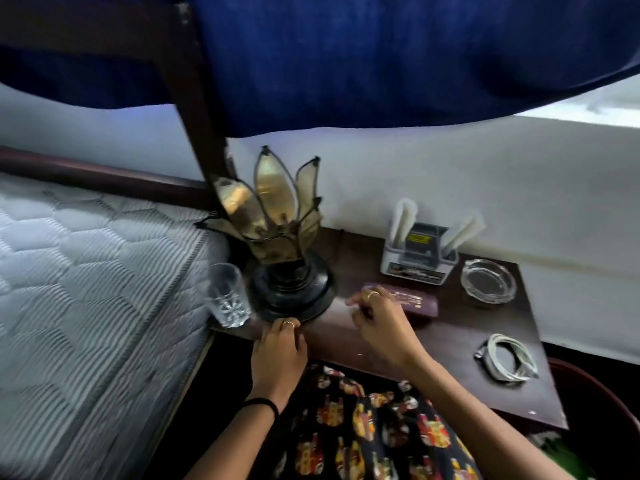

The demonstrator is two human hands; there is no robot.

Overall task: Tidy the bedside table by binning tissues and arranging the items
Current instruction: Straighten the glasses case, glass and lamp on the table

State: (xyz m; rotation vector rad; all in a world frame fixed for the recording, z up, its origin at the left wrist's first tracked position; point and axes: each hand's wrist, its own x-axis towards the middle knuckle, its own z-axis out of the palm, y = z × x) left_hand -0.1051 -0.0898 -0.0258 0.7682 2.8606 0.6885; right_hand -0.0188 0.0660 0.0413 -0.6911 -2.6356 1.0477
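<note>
Bedside table (450,344) is dark wood, wedged between the quilted mattress (86,289) on the left and a white wall. Going left to right: a clear drinking glass (227,296) stands at the table's far-left corner, just beside the black round base of a lamp (282,244) with a brass lotus-petal shade. Left hand (277,351) sits at the front edge of the table with its fingertips curled against the lamp base; can't tell whether it's really gripping the base or just touching it. Nothing else is in that hand. There's a black band on that wrist.

Right hand (377,323) is a bit further in, fingers bent loosely over the near end of a purple flat case (407,299) with gold lettering, resting on it rather than clamping it as far as I can see. Behind the case is a white holder (419,254) with folded white tissues sticking up at both ends. Right of that, a glass ashtray (488,280). Nearer the front right, a coiled white cable (507,356) lies flat. A dark red bin rim (595,396) peeks out at the far right, below the table.
</note>
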